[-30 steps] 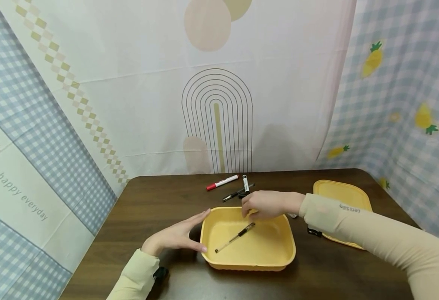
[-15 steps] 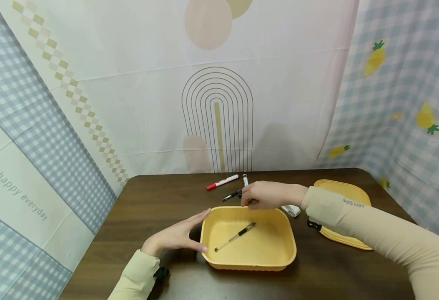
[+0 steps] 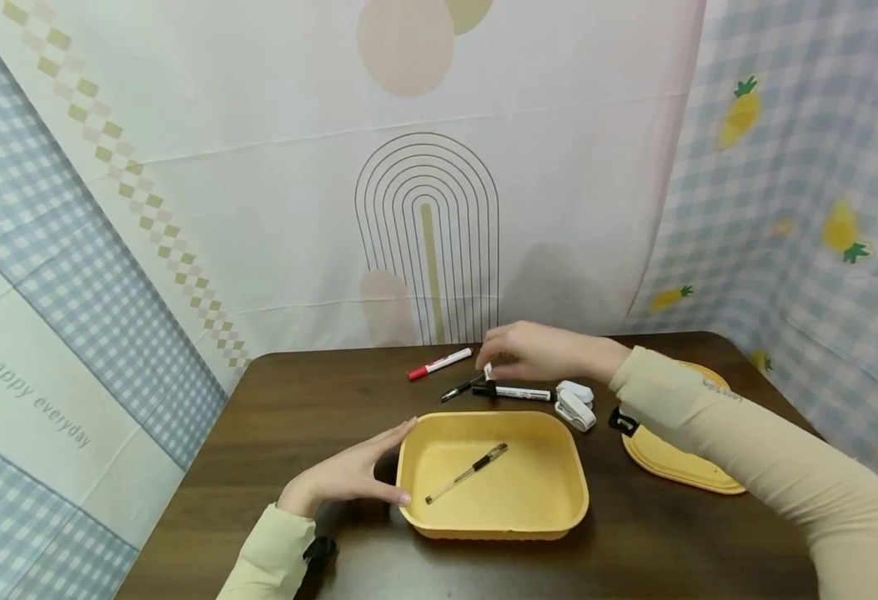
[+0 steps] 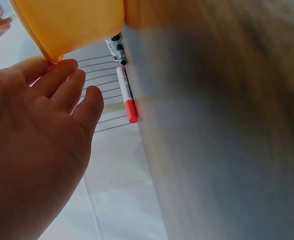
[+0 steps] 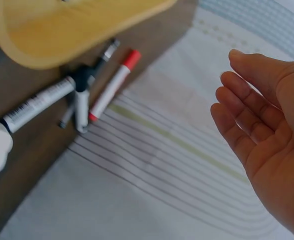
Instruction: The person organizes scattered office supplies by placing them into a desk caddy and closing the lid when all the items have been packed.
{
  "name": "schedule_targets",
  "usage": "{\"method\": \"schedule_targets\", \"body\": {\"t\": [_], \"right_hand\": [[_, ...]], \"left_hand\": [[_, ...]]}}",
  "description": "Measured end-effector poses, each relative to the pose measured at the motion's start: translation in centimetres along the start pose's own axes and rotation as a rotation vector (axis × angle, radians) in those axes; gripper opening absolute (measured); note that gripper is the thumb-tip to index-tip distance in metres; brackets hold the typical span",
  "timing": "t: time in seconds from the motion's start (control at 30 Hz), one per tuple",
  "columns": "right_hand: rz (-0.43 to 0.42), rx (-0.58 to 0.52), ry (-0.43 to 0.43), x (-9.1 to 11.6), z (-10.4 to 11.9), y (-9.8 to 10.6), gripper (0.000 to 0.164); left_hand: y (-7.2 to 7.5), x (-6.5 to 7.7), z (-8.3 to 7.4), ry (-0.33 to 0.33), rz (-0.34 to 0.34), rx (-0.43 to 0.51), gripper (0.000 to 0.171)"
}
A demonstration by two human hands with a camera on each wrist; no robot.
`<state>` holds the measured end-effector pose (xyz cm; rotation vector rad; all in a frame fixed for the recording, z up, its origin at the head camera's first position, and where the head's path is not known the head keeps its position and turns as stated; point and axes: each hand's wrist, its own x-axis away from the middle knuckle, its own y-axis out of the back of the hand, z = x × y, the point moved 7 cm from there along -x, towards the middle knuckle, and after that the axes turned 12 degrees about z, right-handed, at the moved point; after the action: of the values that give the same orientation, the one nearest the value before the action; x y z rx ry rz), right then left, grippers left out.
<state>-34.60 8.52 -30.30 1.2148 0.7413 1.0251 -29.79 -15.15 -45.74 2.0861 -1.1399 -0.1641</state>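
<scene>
In the head view, my left hand (image 3: 348,468) spans the left end of a yellow plastic box (image 3: 494,530), thumb at the front corner and fingertips at the back one. Its fingers (image 4: 62,82) look relaxed against the box in the left wrist view. Inside the box lies a clear gel pen (image 3: 469,472) with a black grip. My right hand (image 3: 536,350) hovers behind the box over the markers, and the right wrist view shows its loosely bent fingers holding nothing. Below it are a black marker (image 3: 523,393), another black-and-white marker (image 5: 82,107) and a dark pen (image 3: 458,389).
A red-capped marker (image 3: 439,364) lies near the table's back edge. A white folded strap or cable (image 3: 575,408) sits right of the markers. The yellow lid (image 3: 679,458) lies on the right, partly under my right sleeve. A printed cloth (image 3: 296,208) hangs behind the table.
My right hand has risen from over the box's back part and moved backward above the markers, uncovering the black marker and the white strap. The left hand and the pen inside stay put.
</scene>
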Motion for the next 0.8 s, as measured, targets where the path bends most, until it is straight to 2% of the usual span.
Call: {"method": "schedule_targets", "body": {"t": [0.3,0.47,0.57,0.7,0.8], "right_hand": [[-0.155,-0.013,-0.09,2.1,-1.4,5.2,0.02],[-0.247,0.002,-0.102,3.2,-1.8,7.8,0.02],[-0.284,-0.008,-0.13,3.6,-2.3,8.5,0.021],[-0.301,-0.037,-0.197,4.2,-3.1,8.5,0.022],[-0.321,-0.051,-0.198,3.9,-3.6,8.7,0.023]], "left_hand": [[0.0,0.1,0.0,0.021,0.005,-0.017,0.108],[0.5,-0.1,0.0,0.015,-0.006,-0.012,0.108],[0.4,-0.1,0.0,0.016,-0.012,0.005,0.107],[-0.2,-0.1,0.1,0.025,0.007,0.008,0.107],[-0.2,0.1,0.2,0.034,0.006,0.002,0.107]]}}
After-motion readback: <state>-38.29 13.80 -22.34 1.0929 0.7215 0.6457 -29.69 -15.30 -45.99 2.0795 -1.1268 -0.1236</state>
